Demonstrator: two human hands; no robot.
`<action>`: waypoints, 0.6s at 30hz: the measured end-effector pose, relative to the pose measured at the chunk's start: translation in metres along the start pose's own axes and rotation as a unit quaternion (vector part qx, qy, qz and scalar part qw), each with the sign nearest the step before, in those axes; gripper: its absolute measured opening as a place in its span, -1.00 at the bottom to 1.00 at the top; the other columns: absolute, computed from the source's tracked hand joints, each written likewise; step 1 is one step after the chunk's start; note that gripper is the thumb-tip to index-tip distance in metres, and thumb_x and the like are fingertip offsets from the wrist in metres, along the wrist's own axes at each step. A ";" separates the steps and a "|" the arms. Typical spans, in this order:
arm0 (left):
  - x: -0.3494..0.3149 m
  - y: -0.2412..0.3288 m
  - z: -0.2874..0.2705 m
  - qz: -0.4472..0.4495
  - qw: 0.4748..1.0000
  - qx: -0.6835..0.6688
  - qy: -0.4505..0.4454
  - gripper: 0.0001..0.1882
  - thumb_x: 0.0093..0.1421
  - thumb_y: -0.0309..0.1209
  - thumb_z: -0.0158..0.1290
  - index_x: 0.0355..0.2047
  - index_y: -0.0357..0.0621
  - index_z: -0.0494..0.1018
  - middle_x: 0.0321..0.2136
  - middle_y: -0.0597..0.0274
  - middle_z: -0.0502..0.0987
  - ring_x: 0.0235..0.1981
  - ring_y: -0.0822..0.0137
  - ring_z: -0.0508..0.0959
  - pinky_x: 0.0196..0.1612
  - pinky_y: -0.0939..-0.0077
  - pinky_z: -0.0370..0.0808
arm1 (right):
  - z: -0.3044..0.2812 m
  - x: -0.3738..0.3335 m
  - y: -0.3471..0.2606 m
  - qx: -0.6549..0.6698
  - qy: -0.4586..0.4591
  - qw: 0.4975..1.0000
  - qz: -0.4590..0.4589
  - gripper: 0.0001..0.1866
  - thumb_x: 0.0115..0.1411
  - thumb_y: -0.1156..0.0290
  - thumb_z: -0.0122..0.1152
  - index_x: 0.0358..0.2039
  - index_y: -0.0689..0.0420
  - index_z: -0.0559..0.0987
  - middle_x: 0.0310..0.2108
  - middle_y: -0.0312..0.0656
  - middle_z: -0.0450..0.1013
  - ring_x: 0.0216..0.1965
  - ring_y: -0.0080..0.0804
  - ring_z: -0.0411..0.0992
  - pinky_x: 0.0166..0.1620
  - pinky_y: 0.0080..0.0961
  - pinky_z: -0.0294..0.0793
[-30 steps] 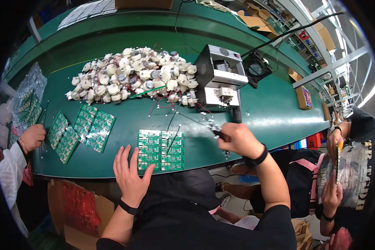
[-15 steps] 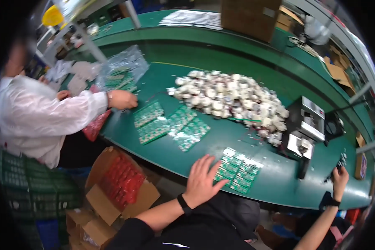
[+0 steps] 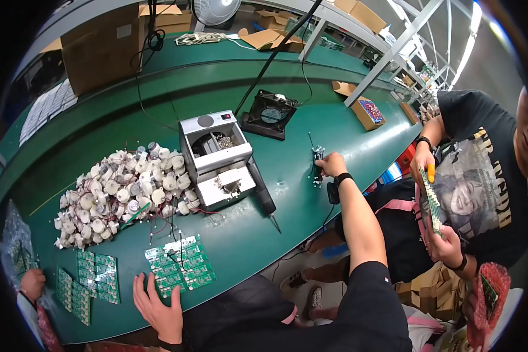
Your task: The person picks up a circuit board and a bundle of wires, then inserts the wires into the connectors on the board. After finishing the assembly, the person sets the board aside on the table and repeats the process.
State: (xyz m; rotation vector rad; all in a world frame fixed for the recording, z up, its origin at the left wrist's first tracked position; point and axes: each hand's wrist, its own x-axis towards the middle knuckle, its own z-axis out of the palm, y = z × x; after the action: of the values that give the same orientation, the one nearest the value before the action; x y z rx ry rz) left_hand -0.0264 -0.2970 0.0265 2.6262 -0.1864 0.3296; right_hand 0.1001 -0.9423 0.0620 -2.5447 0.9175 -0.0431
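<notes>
My left hand (image 3: 159, 310) lies at the near left edge of a green circuit board panel (image 3: 185, 264), its fingers stretched and apart. Part of the panel is crossed by a thin black wire. Out to the right, my right hand (image 3: 334, 165) is closed on a bundle of short black wires (image 3: 318, 168) with small white ends, low over the green table. Left of centre is a heap of white round motor-like parts (image 3: 114, 202) with thin wires. More circuit board panels (image 3: 98, 274) lie to the left of my left hand.
A grey screw feeder (image 3: 215, 161) stands mid-table, with a dark electric screwdriver (image 3: 261, 190) beside it. Behind is a black square fan (image 3: 270, 114). An open small box (image 3: 368, 114) sits far right. One co-worker holds a circuit board (image 3: 430, 202); another's hand (image 3: 33, 283) is far left.
The view has swung to the right, bringing the right-hand co-worker and the fan into full sight. My right hand stays at the wire bundle, my left by the panel's edge.
</notes>
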 end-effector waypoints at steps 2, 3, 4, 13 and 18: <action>-0.003 -0.002 -0.002 -0.003 1.000 0.009 0.004 -0.28 0.17 -0.19 0.40 0.27 -0.21 0.44 0.32 -0.05 0.37 0.40 -0.17 0.31 0.42 -0.11 0.25 | 0.001 -0.003 -0.001 -0.003 0.014 1.000 0.014 -0.69 0.27 0.28 0.40 -0.50 0.25 0.73 -0.60 -0.17 0.65 -0.67 -0.49 0.58 -0.47 -0.48 0.63; -0.005 -0.002 -0.004 -0.006 1.000 0.016 0.007 -0.28 0.17 -0.19 0.40 0.27 -0.21 0.44 0.32 -0.06 0.38 0.40 -0.17 0.32 0.41 -0.11 0.25 | 0.003 -0.002 -0.001 -0.004 0.010 1.000 0.013 -0.69 0.27 0.28 0.40 -0.50 0.25 0.73 -0.60 -0.17 0.65 -0.67 -0.49 0.58 -0.47 -0.48 0.63; -0.008 -0.003 -0.007 -0.011 1.000 0.025 0.009 -0.28 0.17 -0.18 0.40 0.27 -0.21 0.44 0.32 -0.07 0.38 0.40 -0.18 0.32 0.41 -0.11 0.26 | 0.008 0.004 0.002 -0.006 0.031 1.000 -0.003 -0.69 0.29 0.27 0.37 -0.51 0.23 0.73 -0.59 -0.16 0.66 -0.65 -0.45 0.59 -0.45 -0.44 0.64; 0.009 0.004 -0.005 -0.010 1.000 0.008 0.027 -0.28 0.15 -0.15 0.42 0.23 -0.21 0.45 0.25 -0.11 0.44 0.35 -0.22 0.37 0.37 -0.09 0.30 | -0.042 0.037 0.051 -0.149 0.241 0.953 -0.111 -0.57 0.43 0.10 0.11 -0.39 0.12 0.77 -0.48 -0.03 0.65 -0.44 -0.06 0.64 -0.30 -0.04 0.56; 0.006 0.008 -0.016 -0.015 0.988 -0.127 0.083 -0.34 0.16 -0.29 0.41 0.21 -0.23 0.45 0.22 -0.09 0.46 0.32 -0.19 0.42 0.35 -0.03 0.36 | -0.069 -0.014 -0.021 0.153 0.240 0.947 -0.149 -0.57 0.45 0.04 0.26 -0.34 0.15 0.77 -0.50 -0.33 0.61 -0.57 -0.57 0.40 -0.48 -0.47 0.30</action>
State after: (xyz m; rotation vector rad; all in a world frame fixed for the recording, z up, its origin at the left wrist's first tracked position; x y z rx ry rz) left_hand -0.0256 -0.2973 0.0451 2.3346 -0.1246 0.4786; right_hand 0.0897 -0.9455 0.1348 -2.3853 0.6131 -0.8598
